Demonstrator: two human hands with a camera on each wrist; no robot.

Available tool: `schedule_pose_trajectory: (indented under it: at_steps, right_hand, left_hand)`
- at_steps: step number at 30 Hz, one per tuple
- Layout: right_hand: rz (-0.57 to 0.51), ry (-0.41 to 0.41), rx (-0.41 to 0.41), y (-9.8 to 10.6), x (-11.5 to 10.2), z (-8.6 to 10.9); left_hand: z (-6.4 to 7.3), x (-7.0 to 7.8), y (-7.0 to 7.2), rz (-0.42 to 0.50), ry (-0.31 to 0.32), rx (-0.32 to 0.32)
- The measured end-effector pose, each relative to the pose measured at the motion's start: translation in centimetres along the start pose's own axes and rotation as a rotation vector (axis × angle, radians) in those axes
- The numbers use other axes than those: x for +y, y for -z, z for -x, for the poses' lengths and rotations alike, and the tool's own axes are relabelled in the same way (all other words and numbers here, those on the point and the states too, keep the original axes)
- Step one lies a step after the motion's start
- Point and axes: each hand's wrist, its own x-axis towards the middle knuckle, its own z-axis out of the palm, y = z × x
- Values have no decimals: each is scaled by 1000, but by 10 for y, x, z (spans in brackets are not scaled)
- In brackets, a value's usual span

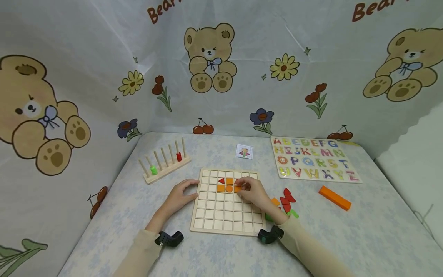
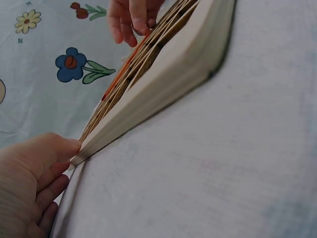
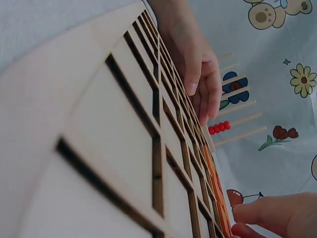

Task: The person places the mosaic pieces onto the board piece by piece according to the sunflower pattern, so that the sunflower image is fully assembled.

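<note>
Left hand: the person's left hand (image 1: 180,194) is resting at the left edge of the grid board, thumb and fingers spread apart, the thumb touching the rim.
Right hand: the right hand (image 1: 255,192) is reaching over the board, bent fingertips meeting at an orange piece (image 1: 237,189); whether they are pinching or pressing it, I cannot tell.
Wooden grid board: the wooden grid board (image 1: 219,213) is lying flat on the table (image 1: 214,256), between the hands.
Upper filled row: a red triangle (image 1: 221,181) and an orange square (image 1: 229,181) are sitting side by side, a red piece showing partly beneath the right hand.
Lower filled row: another orange square (image 1: 220,188) and an orange circle (image 1: 229,189) are leading up to that orange piece.
Loose pieces: red, orange and green loose pieces (image 1: 285,204) are lying right of the board, partly behind the right forearm.
Alphabet board: the alphabet puzzle (image 1: 318,178) is showing A to Z in four rows.
Backdrop lettering: the backdrop (image 1: 242,46) is reading "Bear", the words running out of frame.
Pattern card: the small card (image 1: 244,151) is showing a coloured figure on a grid.
Peg stand: the wooden peg stand (image 1: 167,170) is holding green beads and red beads.
</note>
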Motion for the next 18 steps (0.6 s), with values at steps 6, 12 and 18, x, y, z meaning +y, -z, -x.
schedule_pose_trajectory:
  at_steps: [6,12,18]
  right_hand:
    - [13,-11,-10,21,7,8]
    - [85,-29,0,52,22,27]
    - [101,-48,-75,85,37,51]
  left_hand:
    - [0,3,0,-16,-9,-1]
    - [1,4,1,-8,8,-1]
    - [1,4,1,4,9,-9]
